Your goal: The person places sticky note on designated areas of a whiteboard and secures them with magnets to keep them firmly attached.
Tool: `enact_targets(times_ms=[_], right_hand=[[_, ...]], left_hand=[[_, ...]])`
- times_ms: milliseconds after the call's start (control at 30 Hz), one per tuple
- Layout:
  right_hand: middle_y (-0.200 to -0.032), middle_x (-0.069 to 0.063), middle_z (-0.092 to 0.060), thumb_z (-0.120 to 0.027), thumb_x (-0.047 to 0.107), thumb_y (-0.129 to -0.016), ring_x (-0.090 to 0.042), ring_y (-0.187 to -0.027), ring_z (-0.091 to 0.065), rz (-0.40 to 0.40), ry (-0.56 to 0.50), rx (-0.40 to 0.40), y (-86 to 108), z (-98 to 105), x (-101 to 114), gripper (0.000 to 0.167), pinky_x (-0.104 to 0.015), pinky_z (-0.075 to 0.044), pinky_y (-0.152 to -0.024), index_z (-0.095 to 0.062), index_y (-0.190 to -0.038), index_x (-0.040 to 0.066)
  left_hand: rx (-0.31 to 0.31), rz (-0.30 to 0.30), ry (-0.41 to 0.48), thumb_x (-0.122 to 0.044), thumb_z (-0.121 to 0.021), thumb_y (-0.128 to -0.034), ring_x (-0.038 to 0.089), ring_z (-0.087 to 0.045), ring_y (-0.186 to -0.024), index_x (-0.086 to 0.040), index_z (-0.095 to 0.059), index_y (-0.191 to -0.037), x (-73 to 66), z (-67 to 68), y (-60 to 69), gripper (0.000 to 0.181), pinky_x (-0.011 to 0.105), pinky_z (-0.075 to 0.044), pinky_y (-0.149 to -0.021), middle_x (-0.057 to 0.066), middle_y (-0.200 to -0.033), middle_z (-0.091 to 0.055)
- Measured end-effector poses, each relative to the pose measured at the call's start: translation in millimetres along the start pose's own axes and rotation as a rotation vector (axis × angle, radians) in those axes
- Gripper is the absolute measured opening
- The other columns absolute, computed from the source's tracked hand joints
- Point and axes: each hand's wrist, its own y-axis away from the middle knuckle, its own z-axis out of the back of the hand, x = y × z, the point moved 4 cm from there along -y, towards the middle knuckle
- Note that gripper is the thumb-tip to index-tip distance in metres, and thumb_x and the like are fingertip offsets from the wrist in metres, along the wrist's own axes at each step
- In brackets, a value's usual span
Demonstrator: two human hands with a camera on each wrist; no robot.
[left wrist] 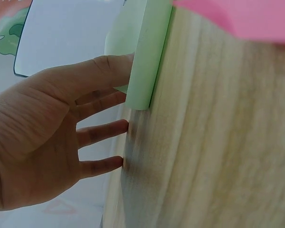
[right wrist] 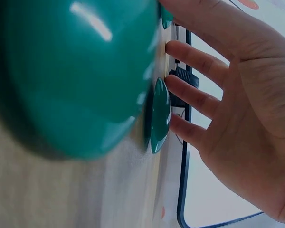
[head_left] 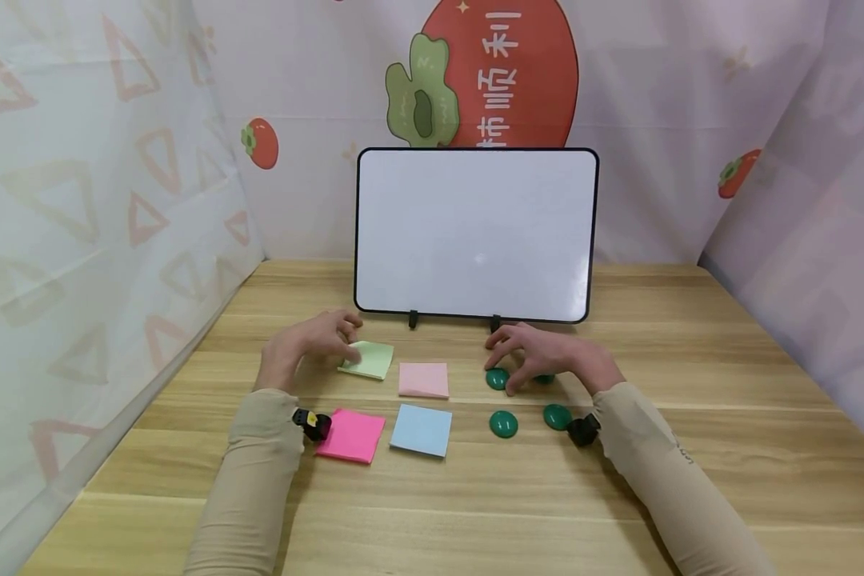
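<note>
In the head view my left hand (head_left: 324, 334) pinches the edge of a light green sticky note (head_left: 376, 358) at the back left. The left wrist view shows my thumb (left wrist: 107, 72) against the curled green paper (left wrist: 149, 61), with its tip hidden. Two lower fingertips rest near the tabletop. My right hand (head_left: 540, 350) spans a green domed magnet (head_left: 498, 379), thumb and forefinger at opposite edges; the other fingers are spread. A second magnet (right wrist: 160, 116) lies beside those fingertips, partly covered by the hand in the head view.
Pink (head_left: 423, 380), hot pink (head_left: 353, 436) and blue (head_left: 421, 430) sticky notes lie on the wooden table (head_left: 432, 512). Two more green magnets (head_left: 504, 424) sit nearer, one beside my right wrist. Behind stands a black-framed whiteboard (head_left: 475, 232) on small black feet (head_left: 414, 319).
</note>
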Motion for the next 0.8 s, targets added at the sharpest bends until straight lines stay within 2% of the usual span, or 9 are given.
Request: enact_targets(times_ms=[67, 200, 267, 367, 467, 567, 633, 733, 800], right_hand=[[-0.147, -0.008, -0.047, -0.082, 0.029, -0.081, -0.035, -0.138, -0.035, -0.009, -0.007, 0.006, 0.2, -0.3, -0.5, 0.040, -0.060, -0.031, -0.112, -0.072, -0.119, 0.027], [-0.146, -0.009, -0.047, -0.082, 0.027, -0.081, -0.036, -0.138, -0.035, 0.005, -0.005, 0.005, 1.2, 0.2, 0.1, 0.037, -0.060, -0.031, -0.111, -0.073, -0.118, 0.027], [-0.146, -0.010, -0.047, -0.082, 0.025, -0.082, -0.037, -0.137, -0.035, 0.013, -0.001, 0.000, 1.6, 0.7, 1.0, 0.036, -0.060, -0.032, -0.111, -0.073, -0.117, 0.026], [-0.146, -0.010, -0.048, -0.081, 0.023, -0.083, -0.037, -0.138, -0.036, 0.013, 0.001, -0.001, 1.3, 0.7, 1.9, 0.034, -0.059, -0.032, -0.111, -0.074, -0.116, 0.025], [-0.146, -0.010, -0.048, -0.080, 0.022, -0.084, -0.037, -0.138, -0.036, 0.007, 0.004, 0.000, 0.7, 0.3, 2.5, 0.034, -0.058, -0.033, -0.111, -0.073, -0.116, 0.025], [-0.146, -0.010, -0.048, -0.080, 0.021, -0.084, -0.036, -0.138, -0.036, 0.005, 0.002, 0.000, 0.8, 0.6, 3.2, 0.034, -0.058, -0.033, -0.111, -0.073, -0.117, 0.024], [-0.146, -0.010, -0.048, -0.079, 0.021, -0.084, -0.037, -0.138, -0.036, 0.008, -0.001, -0.001, 1.2, 0.9, 3.5, 0.034, -0.058, -0.033, -0.111, -0.074, -0.117, 0.023], [-0.146, -0.012, -0.049, -0.080, 0.022, -0.084, -0.039, -0.138, -0.036, 0.015, -0.013, -0.004, 1.9, 1.5, 3.4, 0.034, -0.060, -0.032, -0.111, -0.074, -0.117, 0.022], [-0.146, -0.013, -0.049, -0.079, 0.024, -0.084, -0.040, -0.138, -0.036, 0.023, -0.017, -0.006, 1.9, 1.6, 2.9, 0.033, -0.061, -0.032, -0.111, -0.074, -0.117, 0.022]], left_hand=[[-0.006, 0.004, 0.000, -0.023, -0.078, -0.0834, 0.032, -0.052, -0.127, -0.003, -0.049, -0.131, 0.3, 0.3, 0.1, 0.059, 0.051, -0.033, -0.115, 0.018, -0.141, -0.056], [-0.016, -0.012, -0.013, -0.024, -0.080, -0.0825, 0.036, -0.044, -0.136, -0.001, -0.056, -0.110, -2.3, 2.1, 0.6, 0.043, 0.052, -0.031, -0.117, 0.017, -0.149, -0.048], [-0.019, -0.025, -0.024, -0.026, -0.080, -0.0825, 0.037, -0.040, -0.139, 0.000, -0.059, -0.108, -4.0, 3.4, 1.0, 0.042, 0.053, -0.030, -0.117, 0.018, -0.150, -0.045], [-0.026, -0.048, -0.044, -0.028, -0.079, -0.0838, 0.040, -0.038, -0.141, 0.003, -0.063, -0.115, -5.7, 5.6, 1.5, 0.047, 0.054, -0.029, -0.118, 0.019, -0.149, -0.048], [-0.029, -0.085, -0.081, -0.031, -0.076, -0.0866, 0.042, -0.036, -0.143, 0.004, -0.069, -0.112, -5.7, 7.0, 2.0, 0.044, 0.055, -0.028, -0.118, 0.020, -0.148, -0.050], [-0.035, -0.112, -0.086, -0.031, -0.074, -0.0889, 0.042, -0.040, -0.140, 0.002, -0.073, -0.106, -4.3, 8.3, 2.6, 0.037, 0.056, -0.032, -0.115, 0.019, -0.144, -0.053], [-0.042, -0.118, -0.077, -0.030, -0.072, -0.0898, 0.042, -0.043, -0.138, 0.001, -0.074, -0.093, -3.3, 9.1, 3.1, 0.031, 0.055, -0.036, -0.112, 0.019, -0.142, -0.056], [-0.058, -0.107, -0.047, -0.030, -0.072, -0.0893, 0.040, -0.048, -0.135, -0.003, -0.067, -0.077, -1.6, 10.4, 3.6, 0.030, 0.048, -0.041, -0.104, 0.018, -0.139, -0.059], [-0.077, -0.091, -0.026, -0.029, -0.074, -0.0878, 0.037, -0.052, -0.131, -0.005, -0.064, -0.072, -0.5, 11.4, 3.3, 0.030, 0.040, -0.042, -0.098, 0.018, -0.136, -0.061]])
